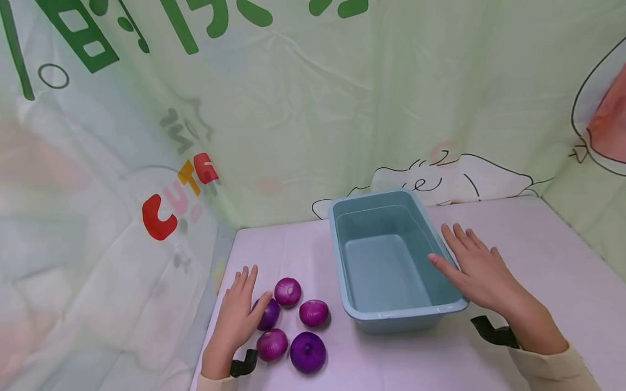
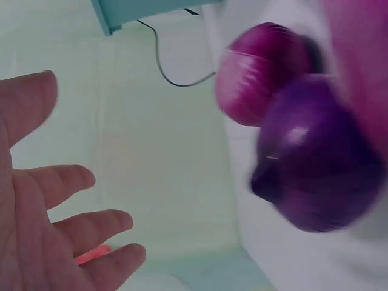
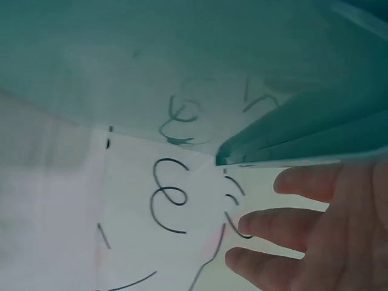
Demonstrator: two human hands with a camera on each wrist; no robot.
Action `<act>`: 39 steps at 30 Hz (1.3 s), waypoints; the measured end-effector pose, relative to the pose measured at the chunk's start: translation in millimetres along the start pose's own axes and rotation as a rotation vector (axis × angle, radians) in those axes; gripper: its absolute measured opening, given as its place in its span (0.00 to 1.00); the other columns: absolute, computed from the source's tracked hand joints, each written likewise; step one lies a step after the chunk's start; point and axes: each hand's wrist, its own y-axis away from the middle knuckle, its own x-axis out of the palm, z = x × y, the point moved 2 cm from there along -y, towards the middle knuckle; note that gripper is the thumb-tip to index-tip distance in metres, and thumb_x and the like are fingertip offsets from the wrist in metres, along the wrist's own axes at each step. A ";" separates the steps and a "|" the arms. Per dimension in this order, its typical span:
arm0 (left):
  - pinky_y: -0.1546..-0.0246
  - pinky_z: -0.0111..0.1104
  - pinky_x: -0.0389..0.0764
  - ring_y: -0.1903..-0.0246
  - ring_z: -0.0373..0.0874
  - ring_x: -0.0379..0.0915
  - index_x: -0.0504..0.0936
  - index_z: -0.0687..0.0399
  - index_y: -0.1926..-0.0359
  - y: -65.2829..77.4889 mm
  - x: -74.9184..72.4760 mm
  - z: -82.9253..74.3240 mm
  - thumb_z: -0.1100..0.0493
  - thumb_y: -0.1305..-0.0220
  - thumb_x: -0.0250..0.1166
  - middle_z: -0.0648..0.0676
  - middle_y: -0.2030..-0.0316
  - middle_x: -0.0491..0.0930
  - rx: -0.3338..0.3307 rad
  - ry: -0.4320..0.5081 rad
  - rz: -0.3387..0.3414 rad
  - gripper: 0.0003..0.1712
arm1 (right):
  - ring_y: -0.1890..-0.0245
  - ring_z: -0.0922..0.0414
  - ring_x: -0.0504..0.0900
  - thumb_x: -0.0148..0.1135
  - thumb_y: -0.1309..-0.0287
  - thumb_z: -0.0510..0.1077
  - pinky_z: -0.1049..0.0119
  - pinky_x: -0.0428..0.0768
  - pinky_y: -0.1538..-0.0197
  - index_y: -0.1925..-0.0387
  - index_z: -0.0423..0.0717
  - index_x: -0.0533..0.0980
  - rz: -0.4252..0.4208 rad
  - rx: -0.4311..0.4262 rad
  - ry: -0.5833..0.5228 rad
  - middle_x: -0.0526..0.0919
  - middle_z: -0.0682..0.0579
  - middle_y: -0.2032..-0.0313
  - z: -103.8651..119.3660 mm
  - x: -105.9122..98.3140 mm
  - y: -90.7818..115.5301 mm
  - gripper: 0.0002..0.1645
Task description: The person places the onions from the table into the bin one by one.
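Observation:
Several purple onions lie in a loose cluster on the left part of the table; the nearest is a dark, round onion (image 1: 307, 352). My left hand (image 1: 236, 315) is at the cluster's left side, fingers straight and holding nothing. It partly hides one dark onion (image 1: 269, 315). In the left wrist view, a dark onion (image 2: 315, 157) and a brighter one (image 2: 260, 73) sit apart from the fingers. To the right stands a blue plastic basin (image 1: 383, 271) with nothing in it. My right hand (image 1: 479, 271) spreads by its right rim, thumb over the edge; contact cannot be told.
A pale pink-white table (image 1: 342, 364) carries everything. Printed curtains (image 1: 303, 119) hang behind it and along both sides. A black strap (image 1: 494, 331) is on the right wrist, another strap (image 1: 243, 363) on the left. A thin dark cable (image 2: 159, 57) hangs in the left wrist view.

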 end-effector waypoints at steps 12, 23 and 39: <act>0.33 0.64 0.61 0.26 0.66 0.54 0.59 0.59 0.20 46.6 43.6 25.7 0.30 0.29 0.59 0.67 0.25 0.60 -0.221 0.119 0.112 0.51 | 0.30 0.19 0.54 0.42 0.20 0.66 0.20 0.65 0.44 0.20 0.32 0.34 0.154 0.071 -0.278 0.45 0.22 0.24 -14.4 8.0 -2.3 0.54; 0.34 0.60 0.66 0.28 0.63 0.61 0.61 0.58 0.20 44.5 66.1 31.3 0.29 0.34 0.65 0.65 0.27 0.65 -0.216 0.072 0.074 0.55 | 0.43 0.30 0.77 0.47 0.19 0.58 0.40 0.83 0.53 0.17 0.44 0.35 0.229 0.046 -0.559 0.51 0.25 0.25 -17.4 18.7 -0.3 0.48; 0.46 0.63 0.75 0.40 0.65 0.76 0.69 0.59 0.26 24.6 65.1 44.6 0.26 0.37 0.65 0.68 0.37 0.77 -0.354 0.069 0.174 0.53 | 0.47 0.36 0.82 0.47 0.19 0.51 0.40 0.84 0.52 0.20 0.31 0.41 0.288 0.029 -0.521 0.62 0.23 0.30 -18.4 12.8 3.7 0.44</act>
